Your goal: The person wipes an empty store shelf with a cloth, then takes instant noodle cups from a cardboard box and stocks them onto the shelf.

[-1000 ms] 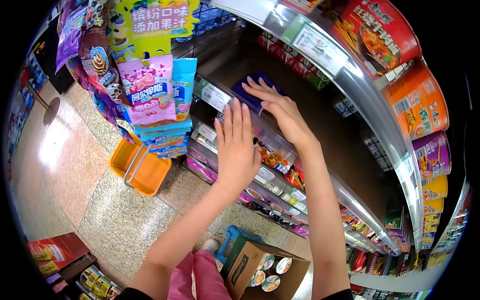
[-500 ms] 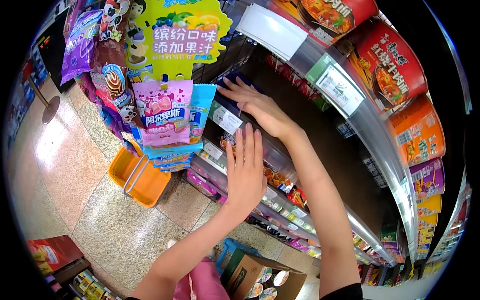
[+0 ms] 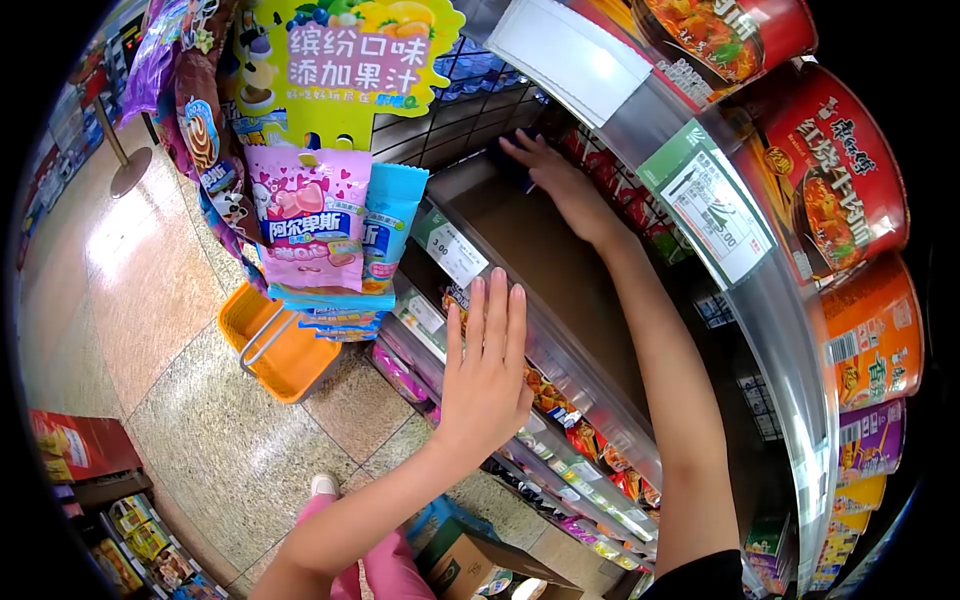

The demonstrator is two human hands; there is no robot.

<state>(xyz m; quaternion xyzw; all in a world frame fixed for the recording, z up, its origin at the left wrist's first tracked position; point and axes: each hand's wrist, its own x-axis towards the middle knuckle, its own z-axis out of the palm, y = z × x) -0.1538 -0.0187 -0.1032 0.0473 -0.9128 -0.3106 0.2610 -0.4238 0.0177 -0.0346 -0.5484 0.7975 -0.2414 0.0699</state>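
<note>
My right hand (image 3: 558,180) reaches deep onto a brown shelf (image 3: 570,285), its fingers stretched over a dark blue item (image 3: 529,184) by the back wire mesh. Most of that item is hidden under the hand, so its kind cannot be made out. Nearer to me, my left hand (image 3: 485,375) lies flat and open along the clear shelf-front rail (image 3: 540,310), fingers straight and holding nothing. A price tag (image 3: 457,252) reading 3.00 sits on the rail just beyond its fingertips.
Pink and blue candy bags (image 3: 308,220) hang at left. Instant noodle tubs (image 3: 830,175) line the upper shelf at right. Red packets (image 3: 610,180) stand behind the right hand. On the floor are an orange basket (image 3: 275,350) and a cardboard box (image 3: 480,570).
My right hand has moved from the shelf's front edge to its back, the dark blue item with it. My left hand stays flat at the rail. The view has shifted slightly.
</note>
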